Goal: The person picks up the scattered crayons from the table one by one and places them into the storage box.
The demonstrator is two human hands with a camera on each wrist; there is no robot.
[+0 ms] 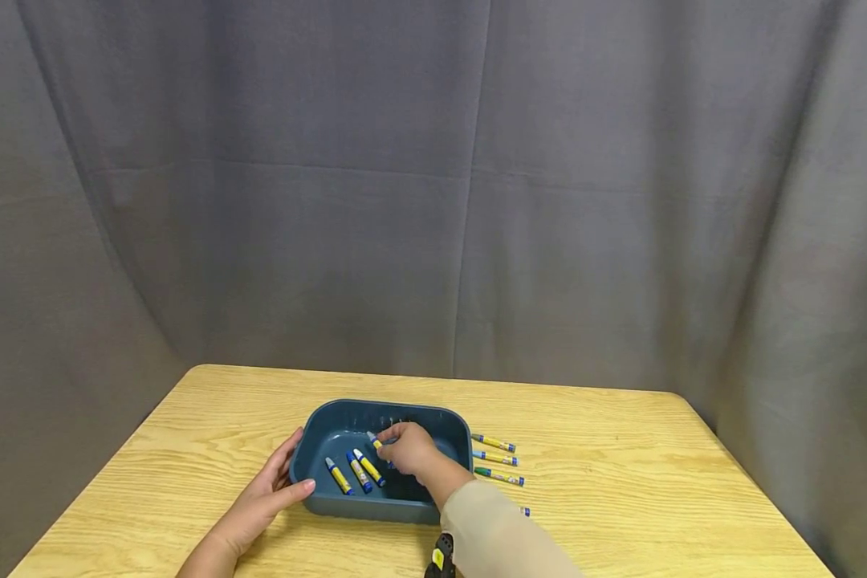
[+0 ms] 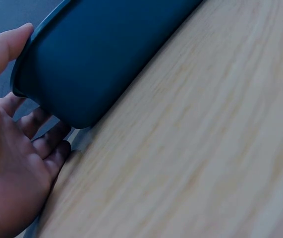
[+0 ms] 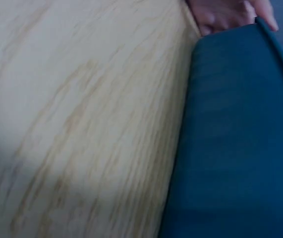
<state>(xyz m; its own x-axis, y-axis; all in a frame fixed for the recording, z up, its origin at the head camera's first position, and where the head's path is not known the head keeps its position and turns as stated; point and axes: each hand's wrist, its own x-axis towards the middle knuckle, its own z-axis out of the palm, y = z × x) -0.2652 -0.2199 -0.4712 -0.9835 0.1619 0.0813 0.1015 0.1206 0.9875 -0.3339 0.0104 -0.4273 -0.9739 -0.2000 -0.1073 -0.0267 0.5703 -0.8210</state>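
table, wood grain. blue bin near the front edge, left of centre. left hand cups the bin's left corner, thumb on the rim, fingers relaxed; left wrist view alone shows the fingers under that corner. right hand inside the bin, pinching a marker. three markers on the bin floor, three more on the table right of it: head view only.
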